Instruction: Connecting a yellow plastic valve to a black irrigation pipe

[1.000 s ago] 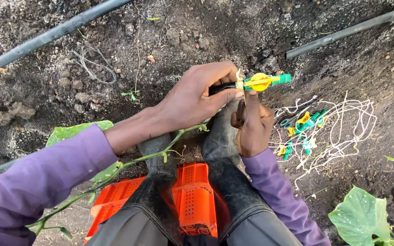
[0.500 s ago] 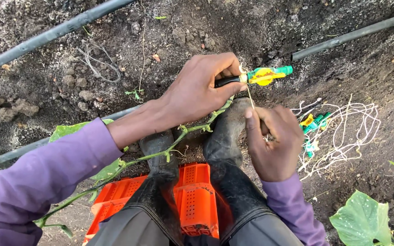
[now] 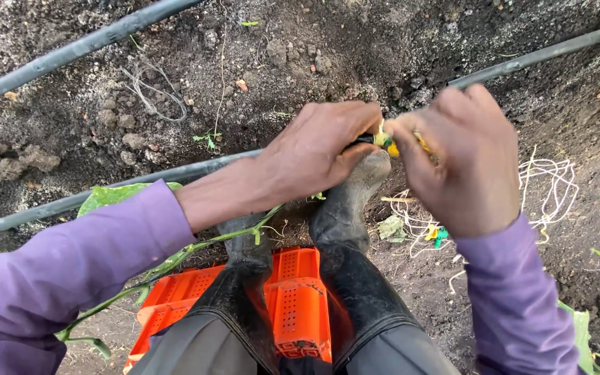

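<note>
My left hand (image 3: 314,149) grips a small yellow clip (image 3: 385,140) with a dark handle end, held above my rubber boots (image 3: 345,208). My right hand (image 3: 463,156) has closed over the clip from the right, and its fingers pinch the yellow part, hiding most of it. A thin green vine stem (image 3: 196,250) runs from below my left wrist down to the lower left. White string (image 3: 546,184) lies in loops on the soil to the right, with small green and yellow clips (image 3: 435,235) among it.
Black irrigation hoses (image 3: 78,48) cross the dark soil, one at top left, one (image 3: 543,54) at top right, one (image 3: 43,208) under my left arm. An orange perforated crate (image 3: 293,298) sits beneath my legs. Green leaves (image 3: 116,194) lie at left and lower right.
My right hand rose from the string beside the boot up to the clip and closed over it. The clip's green tip, seen before, is now covered.
</note>
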